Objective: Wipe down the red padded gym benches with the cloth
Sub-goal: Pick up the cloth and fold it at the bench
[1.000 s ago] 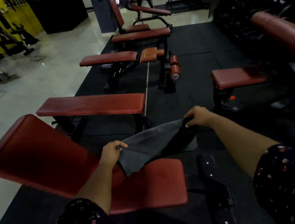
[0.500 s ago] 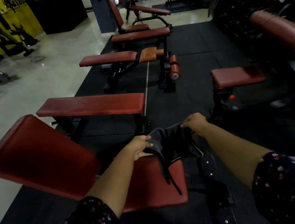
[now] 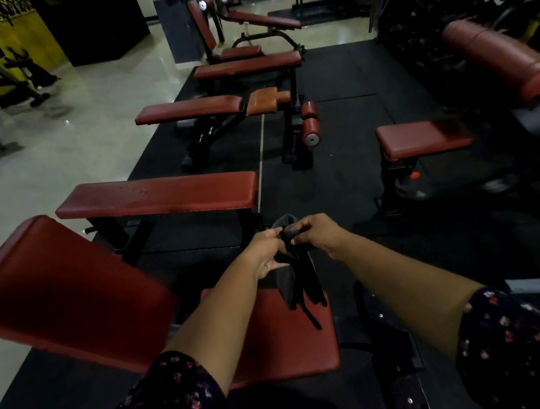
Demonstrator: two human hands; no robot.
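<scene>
Hands drawn together; left hand (image 3: 269, 253), right hand (image 3: 315, 234) fingers clamped on bunched cloth (image 3: 299, 278) above seat pad (image 3: 278, 348) far edge.

- Dim light; pale glossy floor (image 3: 64, 150) at left, reflective.
- Black rubber matting (image 3: 358, 167) across centre and right.
- Yellow wall (image 3: 40, 35) far left, dark gym machines (image 3: 2, 83) before it.

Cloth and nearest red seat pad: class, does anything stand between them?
Nothing visible does. Both hands, left hand and right hand, hold the cloth directly above the seat pad.
</scene>
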